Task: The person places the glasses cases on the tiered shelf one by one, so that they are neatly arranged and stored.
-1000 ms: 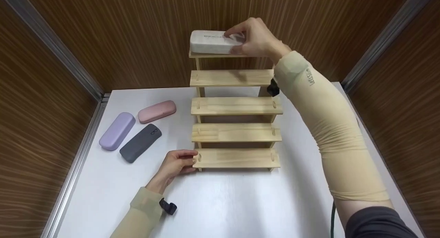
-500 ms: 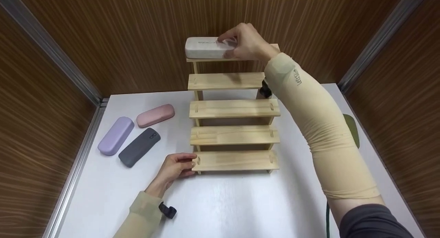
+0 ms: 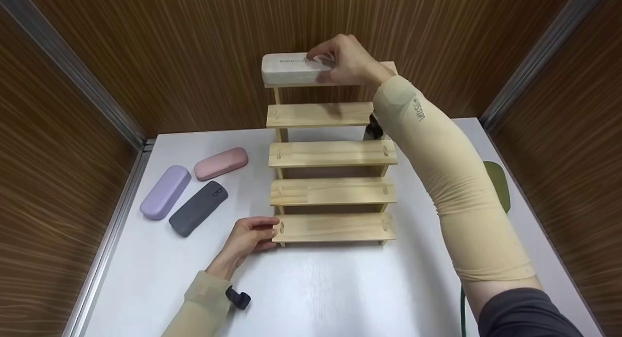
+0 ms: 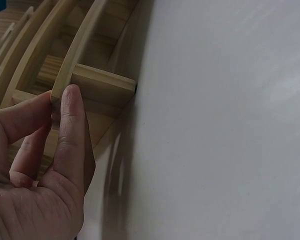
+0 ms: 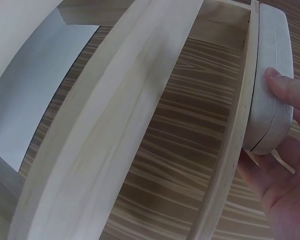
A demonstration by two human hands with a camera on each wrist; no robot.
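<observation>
A white glasses case [image 3: 286, 70] with small dark lettering lies flat at the left end of the top step of a stepped wooden shelf [image 3: 333, 154]. My right hand [image 3: 350, 60] grips the case's right part, with the thumb [image 5: 285, 90] on its near side in the right wrist view. Down at the bottom step, my left hand [image 3: 248, 236] pinches the left end of the board. In the left wrist view, the left hand's fingers [image 4: 72, 130] and thumb meet around that board's corner. The case's right end is partly hidden behind my right hand.
Purple [image 3: 165, 192], pink [image 3: 221, 164] and dark grey [image 3: 199, 208] glasses cases lie on the white table [image 3: 311, 288], left of the shelf. A green case [image 3: 498, 186] is partly covered by my right arm. Wood-patterned walls [image 3: 204, 50] enclose the back and sides.
The white case has slid slightly left along the top step with my right hand. The head view has shifted a little, and the green case has come into sight. My left hand keeps its hold.
</observation>
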